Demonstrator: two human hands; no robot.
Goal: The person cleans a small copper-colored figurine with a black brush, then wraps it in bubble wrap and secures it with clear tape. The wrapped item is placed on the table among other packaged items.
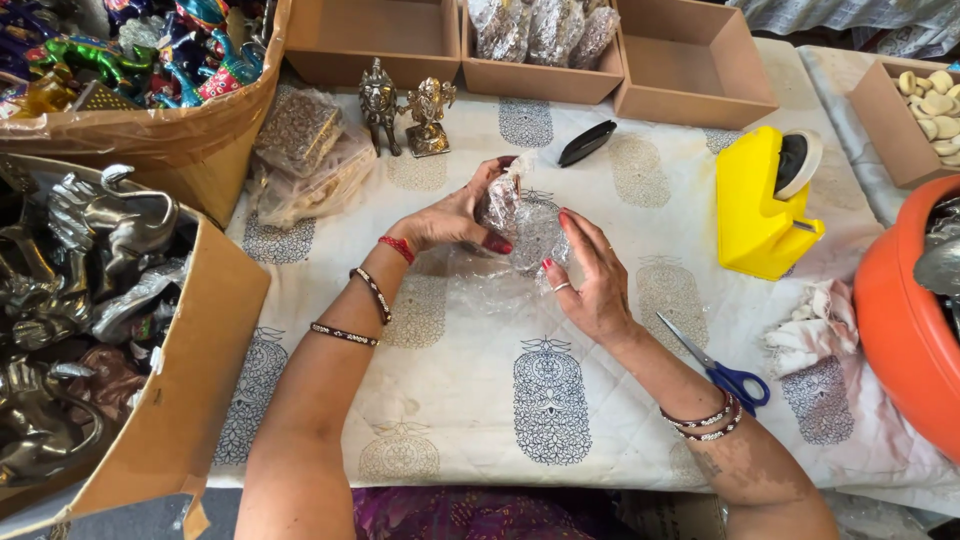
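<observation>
Head view: both hands are working at frame centre over the printed white cloth (pixel 560 330). Left hand (pixel 455 215) is clamping the small dark object wrapped in clear bubble wrap (pixel 520 220), fingers curled round it. Right hand (pixel 590 275) is pressing the wrap's lower side, fingers together, palm angled inward. Risk: the loose wrap tail is trailing, so it could unroll if either grip slackens. Blue-handled scissors (pixel 725 370) are lying right of the wrist.

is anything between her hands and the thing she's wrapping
Only the clear bubble wrap. The left hand and right hand both grip the small figurine through it; nothing else visible intervenes.
</observation>
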